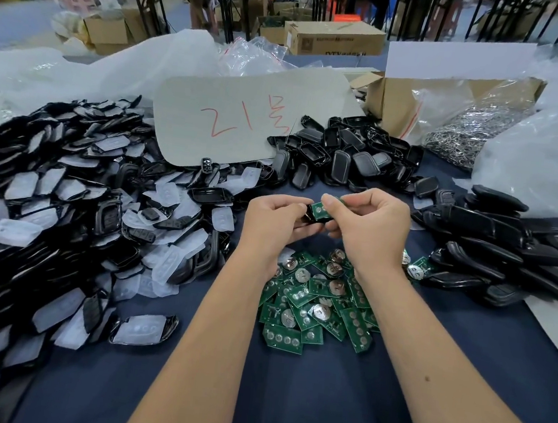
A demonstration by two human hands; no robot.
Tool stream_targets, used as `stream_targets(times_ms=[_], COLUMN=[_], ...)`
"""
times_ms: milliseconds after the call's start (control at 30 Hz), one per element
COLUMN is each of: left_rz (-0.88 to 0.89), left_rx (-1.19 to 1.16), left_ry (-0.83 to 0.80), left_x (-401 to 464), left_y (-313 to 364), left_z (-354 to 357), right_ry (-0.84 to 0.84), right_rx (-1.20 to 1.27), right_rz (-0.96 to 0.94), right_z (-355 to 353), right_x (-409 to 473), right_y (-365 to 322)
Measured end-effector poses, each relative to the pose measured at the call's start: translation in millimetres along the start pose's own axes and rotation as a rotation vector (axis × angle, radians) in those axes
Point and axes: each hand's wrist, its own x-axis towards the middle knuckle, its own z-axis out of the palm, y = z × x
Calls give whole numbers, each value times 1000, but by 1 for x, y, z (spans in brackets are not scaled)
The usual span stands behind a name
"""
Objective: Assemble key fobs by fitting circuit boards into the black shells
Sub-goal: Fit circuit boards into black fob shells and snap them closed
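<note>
My left hand (275, 216) grips a black shell (312, 219) above the middle of the table. My right hand (371, 222) pinches a green circuit board (319, 210) that lies in or on that shell, thumb on its far end. Below my wrists a loose pile of green circuit boards (315, 310) with round metal contacts covers the blue cloth. A large heap of black shells with white rubber pads (63, 216) fills the left side. Another heap of empty black shells (345, 153) lies behind my hands.
A stack of closed black fobs (494, 247) sits to the right. A grey card with red writing (246, 115) leans at the back. A cardboard box (396, 99) holds a bag of metal rings (475, 128). Clear plastic bags (545, 149) crowd the far right.
</note>
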Motion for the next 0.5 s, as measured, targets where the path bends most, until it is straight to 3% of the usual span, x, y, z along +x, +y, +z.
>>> stream_targets(times_ms=[500], left_rz=[58], left_rx=[22], left_ry=[-7], left_x=[2], left_y=[-4], left_z=[-1], right_ry=[-16], right_rx=[-335], right_rz=[-113], right_z=[0], right_x=[-6], right_y=[-7])
